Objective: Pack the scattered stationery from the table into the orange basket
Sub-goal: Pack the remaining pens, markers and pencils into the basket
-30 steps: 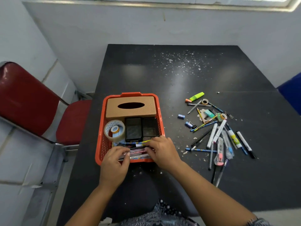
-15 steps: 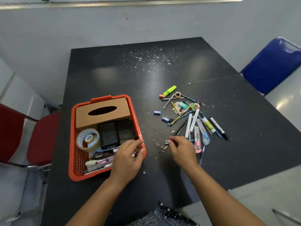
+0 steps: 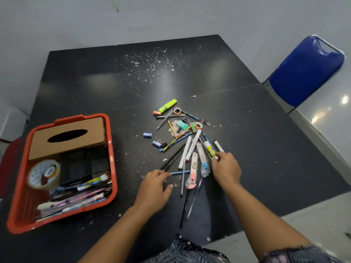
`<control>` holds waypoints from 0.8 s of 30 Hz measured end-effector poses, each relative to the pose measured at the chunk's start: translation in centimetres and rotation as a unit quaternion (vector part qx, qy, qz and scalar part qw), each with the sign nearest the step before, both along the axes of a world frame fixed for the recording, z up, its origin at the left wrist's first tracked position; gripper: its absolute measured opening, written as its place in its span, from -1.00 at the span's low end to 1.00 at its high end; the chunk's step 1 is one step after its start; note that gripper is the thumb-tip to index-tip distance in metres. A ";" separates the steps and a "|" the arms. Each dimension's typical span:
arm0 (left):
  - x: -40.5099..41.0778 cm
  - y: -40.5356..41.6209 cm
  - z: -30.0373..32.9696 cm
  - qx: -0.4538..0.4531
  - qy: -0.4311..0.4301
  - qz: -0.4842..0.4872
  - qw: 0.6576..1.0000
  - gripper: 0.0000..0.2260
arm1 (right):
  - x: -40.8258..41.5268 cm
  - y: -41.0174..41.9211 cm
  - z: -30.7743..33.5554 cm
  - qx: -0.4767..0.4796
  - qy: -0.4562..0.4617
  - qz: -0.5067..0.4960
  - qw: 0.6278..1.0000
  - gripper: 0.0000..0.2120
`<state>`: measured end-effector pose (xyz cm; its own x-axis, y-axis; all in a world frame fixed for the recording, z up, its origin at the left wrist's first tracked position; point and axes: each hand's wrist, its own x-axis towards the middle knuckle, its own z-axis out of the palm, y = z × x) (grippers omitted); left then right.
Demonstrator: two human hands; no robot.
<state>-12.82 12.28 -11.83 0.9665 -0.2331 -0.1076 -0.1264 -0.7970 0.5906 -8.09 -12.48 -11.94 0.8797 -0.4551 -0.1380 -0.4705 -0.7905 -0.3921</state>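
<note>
You are at a gathering step: both hands are down at the near edge of the stationery pile [image 3: 187, 149], which lies on the black table [image 3: 114, 82] right of the orange basket [image 3: 20, 209]. Your left hand [image 3: 153, 188] reaches flat toward the near end of a blue pencil [image 3: 180, 172], fingers mostly straight and touching it, not wrapped round anything. Your right hand [image 3: 226, 168] has its fingertips on the near ends of the yellow glue pen [image 3: 209, 148] and black-tipped marker [image 3: 218, 146]; whether it already pinches them I cannot tell. The next move likely calls for sweeping the long pens together into a bundle, closing both hands on them, then carrying them left to the basket. The basket's near half already holds pens, with a tissue box [image 3: 66, 137] and tape roll [image 3: 44, 173] further in, so aim for the near strip. The table between pile and basket offers room; two pens [image 3: 190, 205] lie close to the near table edge, so draw them inward.
</note>
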 end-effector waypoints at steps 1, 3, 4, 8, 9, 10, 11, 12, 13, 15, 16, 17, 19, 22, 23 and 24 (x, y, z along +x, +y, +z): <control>0.1 -0.7 -0.1 -0.001 0.005 0.005 1.000 -0.66 | 0.6 -0.6 -0.2 -0.006 0.009 0.009 1.000 -0.74; 0.1 -1.6 0.0 -0.001 0.011 0.015 1.000 -0.66 | 1.5 -1.2 -0.5 -0.023 0.030 0.029 0.999 -0.74; 0.2 -2.0 0.1 0.000 0.015 0.019 1.000 -0.66 | 2.0 -1.4 -0.7 -0.032 0.041 0.039 0.998 -0.75; 0.4 -2.4 0.3 0.007 0.022 0.034 0.999 -0.67 | 3.0 -1.6 -1.2 -0.060 0.071 0.057 0.994 -0.80; 0.5 -2.4 0.4 0.008 0.022 0.037 0.999 -0.67 | 3.1 -1.6 -1.4 -0.062 0.074 0.055 0.994 -0.81; 0.5 -2.4 0.5 0.008 0.020 0.041 0.999 -0.67 | 3.2 -1.7 -1.5 -0.063 0.076 0.053 0.994 -0.81; 0.6 -2.3 0.6 0.008 0.018 0.043 0.999 -0.67 | 3.4 -1.7 -1.5 -0.063 0.081 0.052 0.993 -0.81; 0.6 -2.3 0.7 0.007 0.016 0.046 0.999 -0.67 | 3.6 -1.7 -1.6 -0.061 0.087 0.049 0.993 -0.80; 0.6 -2.2 0.8 0.006 0.014 0.047 0.999 -0.67 | 3.6 -1.8 -1.6 -0.057 0.096 0.042 0.993 -0.81; 0.6 -2.0 1.0 0.001 0.009 0.052 0.999 -0.67 | 3.9 -1.7 -1.3 -0.049 0.106 0.032 0.993 -0.81; 0.6 -1.8 1.0 -0.002 0.007 0.054 0.998 -0.68 | 3.9 -1.6 -1.1 -0.046 0.108 0.025 0.993 -0.81; 0.6 -1.6 1.1 -0.007 0.008 0.058 0.998 -0.68 | 3.8 -1.4 -0.8 -0.039 0.106 0.016 0.993 -0.81; 0.5 -1.0 1.4 -0.027 0.007 0.072 0.997 -0.69 | 3.3 -0.7 -0.1 -0.014 0.082 -0.006 0.997 -0.83; 0.7 -0.1 1.6 -0.082 0.005 0.114 0.990 -0.74 | 2.1 1.6 1.0 0.090 0.030 -0.012 0.995 -0.86; 0.7 0.2 1.8 -0.108 0.013 0.135 0.985 -0.76 | 1.6 2.8 1.4 0.134 0.017 0.002 0.991 -0.87; 0.8 0.6 2.1 -0.138 0.025 0.159 0.977 -0.79 | 1.1 4.3 1.8 0.180 0.007 0.019 0.984 -0.90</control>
<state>-12.04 12.87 -9.73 0.9900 0.0511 -0.1316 0.1358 -0.6003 0.7882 -7.04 -8.21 -10.11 0.8920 -0.3418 -0.2958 -0.4505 -0.6192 -0.6431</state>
